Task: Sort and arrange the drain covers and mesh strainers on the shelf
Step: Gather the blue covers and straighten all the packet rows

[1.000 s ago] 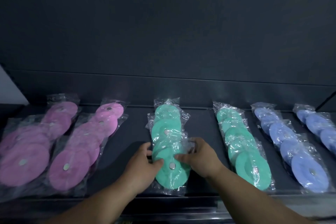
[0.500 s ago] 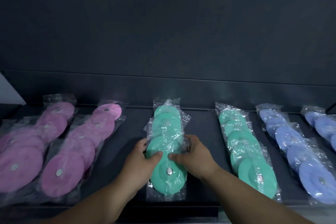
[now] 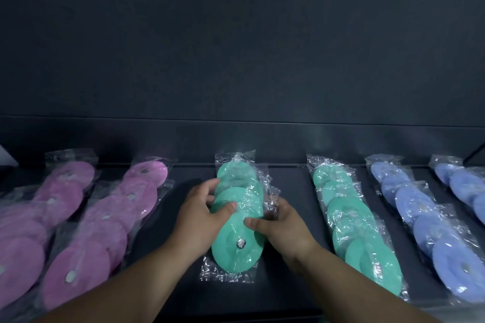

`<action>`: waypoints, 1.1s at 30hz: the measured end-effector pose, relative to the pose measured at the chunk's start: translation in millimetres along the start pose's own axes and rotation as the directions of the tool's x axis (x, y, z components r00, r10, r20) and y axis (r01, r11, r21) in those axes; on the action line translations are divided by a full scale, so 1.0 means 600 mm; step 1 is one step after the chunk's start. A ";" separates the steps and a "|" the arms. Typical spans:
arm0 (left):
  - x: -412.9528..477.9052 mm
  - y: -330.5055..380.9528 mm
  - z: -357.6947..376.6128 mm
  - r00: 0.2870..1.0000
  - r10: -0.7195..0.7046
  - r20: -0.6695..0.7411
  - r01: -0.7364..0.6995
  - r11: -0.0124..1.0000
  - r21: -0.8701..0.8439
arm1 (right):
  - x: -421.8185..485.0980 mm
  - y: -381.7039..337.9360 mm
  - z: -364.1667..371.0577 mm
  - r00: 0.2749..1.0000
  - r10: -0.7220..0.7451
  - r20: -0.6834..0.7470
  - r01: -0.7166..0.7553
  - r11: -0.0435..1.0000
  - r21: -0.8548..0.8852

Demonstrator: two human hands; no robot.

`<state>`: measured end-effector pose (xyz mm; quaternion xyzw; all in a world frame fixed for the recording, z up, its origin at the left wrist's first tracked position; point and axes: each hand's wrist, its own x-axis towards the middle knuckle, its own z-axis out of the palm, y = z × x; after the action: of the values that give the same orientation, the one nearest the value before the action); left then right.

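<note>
Both hands clamp one overlapping row of round teal-green drain covers in clear plastic sleeves [image 3: 240, 238] at mid-shelf. The left hand [image 3: 202, 220] grips its left edge, thumb on top, and the right hand [image 3: 286, 231] grips its right edge. The row lies on the dark flat shelf [image 3: 294, 181]. Two rows of pink bagged covers [image 3: 105, 223] lie to the left, with a second teal-green row [image 3: 351, 223] and two blue rows [image 3: 425, 217] to the right. Behind them rises a dark back panel [image 3: 236, 47].

No text, label, brand, number or sign can be read. The wrapped green covers [image 3: 231, 259] gripped between the left hand [image 3: 199, 220] and right hand [image 3: 283, 228] show no legible print. Neither do the pink covers [image 3: 78, 257] left of the left hand or the blue covers [image 3: 430, 231] right of the right hand.
</note>
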<state>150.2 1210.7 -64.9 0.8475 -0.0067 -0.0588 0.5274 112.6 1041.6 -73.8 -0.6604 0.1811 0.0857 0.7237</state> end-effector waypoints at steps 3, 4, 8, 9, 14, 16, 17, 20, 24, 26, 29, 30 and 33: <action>0.025 -0.002 -0.007 0.997 -0.073 0.028 0.070 0.992 0.105 | 0.010 0.004 -0.004 0.996 0.001 -0.084 -0.008 0.997 -0.078; 0.029 -0.004 -0.010 0.992 -0.119 0.050 0.113 0.987 0.113 | 0.013 0.004 -0.003 0.997 0.002 -0.077 -0.008 0.997 -0.070; 0.026 -0.010 -0.007 0.979 -0.168 0.112 0.159 0.984 0.082 | 0.025 0.008 0.002 0.999 0.007 -0.038 -0.009 0.998 -0.061; 0.021 -0.012 -0.005 0.982 -0.160 0.098 0.153 0.986 0.070 | 0.025 0.010 0.003 1.000 -0.001 -0.023 0.000 0.999 -0.046; -0.010 -0.022 -0.001 0.980 -0.168 0.111 0.163 0.985 0.056 | 0.015 0.014 0.009 0.997 -0.078 0.026 0.078 0.997 0.002; -0.011 -0.026 -0.004 0.975 -0.185 0.127 0.176 0.981 0.078 | 0.016 0.016 0.009 0.996 -0.082 0.024 0.083 0.996 -0.027; -0.007 -0.026 -0.006 0.976 -0.186 0.115 0.175 0.979 0.101 | 0.018 0.016 0.009 0.996 -0.086 0.005 0.087 0.994 -0.071; 0.010 -0.020 -0.011 0.980 -0.184 0.070 0.175 0.977 0.123 | 0.029 0.008 0.006 0.995 -0.098 -0.034 0.089 0.975 -0.202; 0.027 -0.008 0.004 0.963 -0.221 0.155 0.235 0.969 -0.081 | 0.048 -0.010 0.009 0.997 -0.058 0.053 0.069 0.971 -0.230; 0.029 -0.005 0.015 0.953 -0.215 0.215 0.254 0.952 -0.172 | 0.056 -0.010 0.012 0.991 -0.052 0.125 0.080 0.969 -0.235; 0.023 -0.005 0.025 0.944 -0.202 0.260 0.260 0.942 -0.214 | 0.056 -0.005 0.010 0.980 -0.045 0.196 0.103 0.948 -0.301; 0.019 -0.006 0.026 0.943 -0.205 0.262 0.265 0.940 -0.216 | 0.055 -0.002 0.007 0.978 -0.050 0.203 0.115 0.940 -0.321; 0.003 -0.006 0.024 0.950 -0.210 0.231 0.259 0.944 -0.206 | 0.050 0.011 0.000 0.981 -0.130 0.144 0.174 0.915 -0.363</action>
<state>150.2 1199.2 -74.5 0.7636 0.0469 -0.2094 0.6090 137.7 1039.0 -90.9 -0.7919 0.0669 0.1004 0.5986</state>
